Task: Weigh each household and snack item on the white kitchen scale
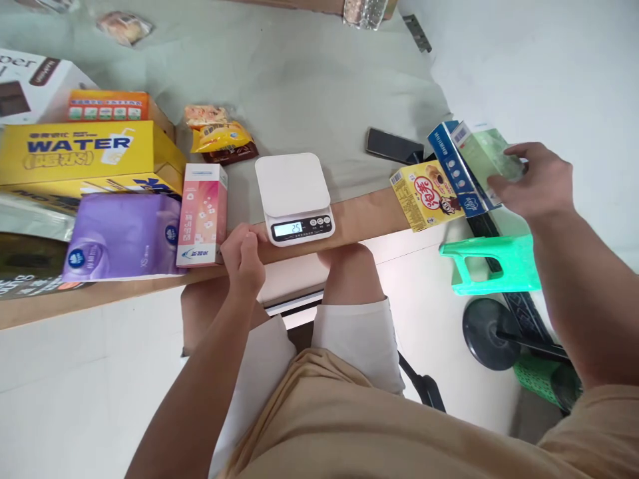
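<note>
2 hands sit either side of the kitchen scale: the right hand, well right of it, grips a pale green box angled up-left; the left hand rests curled, empty, at its near-left corner.

white box cropped left — scale readout blurred

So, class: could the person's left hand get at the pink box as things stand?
Probably yes. The left hand rests at the table edge right beside the pink box, with nothing between them; the white scale sits on its other side.
</note>
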A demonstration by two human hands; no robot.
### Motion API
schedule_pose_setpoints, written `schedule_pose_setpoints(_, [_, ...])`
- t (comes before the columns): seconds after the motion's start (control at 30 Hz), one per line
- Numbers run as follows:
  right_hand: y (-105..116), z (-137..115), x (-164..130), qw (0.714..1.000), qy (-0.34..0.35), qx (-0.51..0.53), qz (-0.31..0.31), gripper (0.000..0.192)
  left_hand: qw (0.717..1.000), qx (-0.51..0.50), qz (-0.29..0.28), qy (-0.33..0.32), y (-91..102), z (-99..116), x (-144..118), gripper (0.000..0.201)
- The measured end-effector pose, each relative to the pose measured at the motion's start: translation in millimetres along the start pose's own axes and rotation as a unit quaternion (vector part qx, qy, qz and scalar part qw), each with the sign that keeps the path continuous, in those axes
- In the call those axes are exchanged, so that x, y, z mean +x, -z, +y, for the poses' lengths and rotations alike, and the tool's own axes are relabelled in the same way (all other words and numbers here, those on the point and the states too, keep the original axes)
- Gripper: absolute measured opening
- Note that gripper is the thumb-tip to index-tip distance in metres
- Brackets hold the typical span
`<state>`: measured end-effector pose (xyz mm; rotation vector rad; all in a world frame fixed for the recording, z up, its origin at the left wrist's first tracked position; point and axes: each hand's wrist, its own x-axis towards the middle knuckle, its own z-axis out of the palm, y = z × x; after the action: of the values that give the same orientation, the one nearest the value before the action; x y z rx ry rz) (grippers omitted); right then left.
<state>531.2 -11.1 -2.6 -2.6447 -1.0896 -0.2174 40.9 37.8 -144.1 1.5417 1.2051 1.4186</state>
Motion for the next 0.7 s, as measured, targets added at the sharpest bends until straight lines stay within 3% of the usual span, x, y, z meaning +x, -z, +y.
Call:
schedule_pose_setpoints(0.17, [-8,8,5,0.998,0.047,-0.029,-0.007,0.054,1.0,0.01,0.008,0.001,-1.5,1,1,0.054])
schedule_pose_setpoints(0.37, [-11,9,-5,0.993,0.067,-0.098,-0.006,0.064,1.0,0.011,0.02,0.002,-3.3,0,2,0.054])
schedule_pose_setpoints(0.5, [-10,8,-10,0.994,0.069,-0.084,0.022,0.056,1.0,0.004,0.019,-0.001,-4.0,-1,3,0.052])
schedule_pose_setpoints(0.6, [-11,-5,-33,0.99,0.136,-0.007,0.042,0.057,1.0,0.003,0.015,-0.008,-5.3,1,1,0.052])
schedule_pose_setpoints(0.7, [-25,-43,-93,0.959,0.256,0.122,0.008,0.048,0.999,0.012,0.015,-0.027,-1.9,11,-8,0.054])
